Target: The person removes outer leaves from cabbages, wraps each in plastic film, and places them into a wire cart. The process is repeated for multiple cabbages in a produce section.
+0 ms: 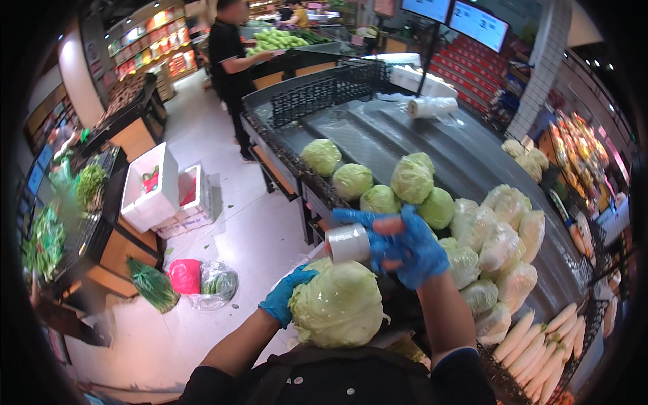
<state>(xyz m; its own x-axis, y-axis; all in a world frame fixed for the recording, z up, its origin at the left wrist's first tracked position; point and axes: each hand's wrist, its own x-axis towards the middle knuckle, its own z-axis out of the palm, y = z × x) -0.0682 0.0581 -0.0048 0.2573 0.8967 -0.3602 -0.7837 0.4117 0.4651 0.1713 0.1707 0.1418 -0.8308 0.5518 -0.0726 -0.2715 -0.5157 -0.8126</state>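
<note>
A large round cabbage (pixel 336 304) is close against my chest, with my left hand (pixel 291 293), in a teal glove, on its left side. My right hand (pixel 405 248), in a torn-looking blue glove, is above and right of the cabbage with a white roll (pixel 348 243), perhaps cling film or tape, at its fingers. Skin shows at some fingers of that hand, and it is slightly blurred. Just beyond it, several cabbages (pixel 353 181) lie along the near left edge of a dark ridged display stand. Wrapped napa cabbages (pixel 501 246) are heaped to the right.
White radishes (pixel 536 349) lie at the lower right. A roll of clear bags (pixel 432 107) and a black plastic crate panel (pixel 329 93) are on the stand (pixel 486 147). Foam boxes (pixel 149 187) and bagged greens (pixel 152 284) are on the floor at left. A person (pixel 230 66) stands beyond.
</note>
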